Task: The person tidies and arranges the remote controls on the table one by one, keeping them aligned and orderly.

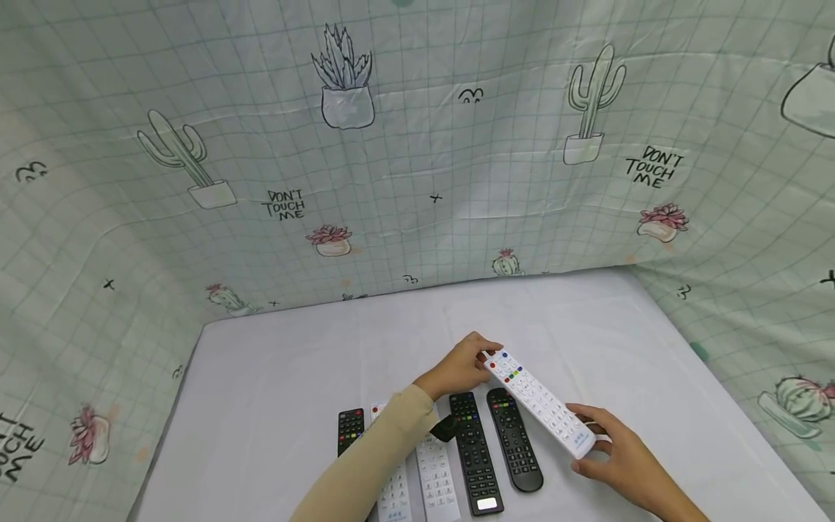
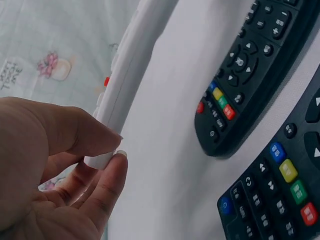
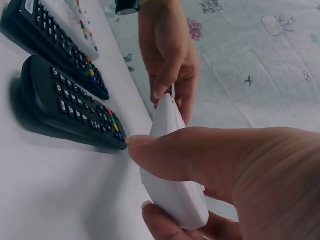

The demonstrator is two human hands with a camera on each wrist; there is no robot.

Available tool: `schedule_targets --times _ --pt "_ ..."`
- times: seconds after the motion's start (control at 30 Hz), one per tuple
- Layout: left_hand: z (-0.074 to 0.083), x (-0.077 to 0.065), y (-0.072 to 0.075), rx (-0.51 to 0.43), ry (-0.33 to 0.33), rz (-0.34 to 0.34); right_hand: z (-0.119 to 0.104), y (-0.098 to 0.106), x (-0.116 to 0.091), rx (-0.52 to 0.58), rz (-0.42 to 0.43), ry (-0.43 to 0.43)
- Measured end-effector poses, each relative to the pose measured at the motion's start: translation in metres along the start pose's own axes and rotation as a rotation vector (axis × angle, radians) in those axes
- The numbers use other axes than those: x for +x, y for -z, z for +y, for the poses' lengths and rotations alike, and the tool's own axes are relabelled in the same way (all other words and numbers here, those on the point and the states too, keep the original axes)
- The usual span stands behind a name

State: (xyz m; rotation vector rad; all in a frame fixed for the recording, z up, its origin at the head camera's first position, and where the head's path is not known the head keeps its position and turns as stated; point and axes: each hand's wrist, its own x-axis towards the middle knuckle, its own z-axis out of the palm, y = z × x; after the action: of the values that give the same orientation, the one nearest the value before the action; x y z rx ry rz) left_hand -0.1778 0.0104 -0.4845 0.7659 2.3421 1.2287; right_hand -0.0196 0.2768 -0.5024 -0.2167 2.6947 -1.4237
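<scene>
A white remote control (image 1: 538, 402) with coloured buttons is held by both hands, tilted above the table at the right end of a row of remotes. My left hand (image 1: 464, 365) pinches its far end between thumb and fingertips; the left wrist view shows this grip on the white remote (image 2: 122, 75) from the side. At the near end, my right hand (image 1: 616, 453) grips it with the thumb on one side and fingers on the other. Closest beside it lies a rounded black remote (image 1: 515, 438). In the right wrist view, my right thumb covers part of the white remote (image 3: 175, 197).
Left of the rounded one lie a long black remote (image 1: 478, 457), a white remote (image 1: 437, 475), another white remote (image 1: 394, 496) and a black remote (image 1: 350, 428). My left sleeve (image 1: 375, 457) crosses over some of them. A patterned curtain (image 1: 417, 159) surrounds the white table (image 1: 274, 406).
</scene>
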Motion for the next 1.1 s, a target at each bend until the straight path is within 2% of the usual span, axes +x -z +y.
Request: schedule_targets --times 0.13,0.23,0.37,0.57,0.77,1.0,1.1 --pt "0.001 0.006 -0.009 0.064 0.001 -0.024 0.003 0.000 -0.001 -0.031 -0.068 -0.037" --pt "0.003 0.010 -0.015 0.104 -0.018 -0.038 0.007 0.000 -0.003 -0.036 -0.113 -0.023" --pt "0.007 0.016 -0.020 0.158 -0.044 -0.056 0.011 0.000 -0.007 -0.023 -0.132 -0.002" --pt "0.012 0.024 -0.028 0.216 -0.054 -0.085 0.013 0.002 -0.006 -0.034 -0.164 -0.086" --pt "0.011 0.030 -0.035 0.264 -0.069 -0.117 0.019 0.001 -0.006 -0.064 -0.212 -0.087" --pt "0.012 0.033 -0.042 0.309 -0.052 -0.134 0.021 -0.001 -0.008 -0.011 -0.272 -0.066" --pt "0.013 0.033 -0.045 0.317 -0.039 -0.142 0.021 -0.003 -0.009 0.013 -0.286 -0.087"
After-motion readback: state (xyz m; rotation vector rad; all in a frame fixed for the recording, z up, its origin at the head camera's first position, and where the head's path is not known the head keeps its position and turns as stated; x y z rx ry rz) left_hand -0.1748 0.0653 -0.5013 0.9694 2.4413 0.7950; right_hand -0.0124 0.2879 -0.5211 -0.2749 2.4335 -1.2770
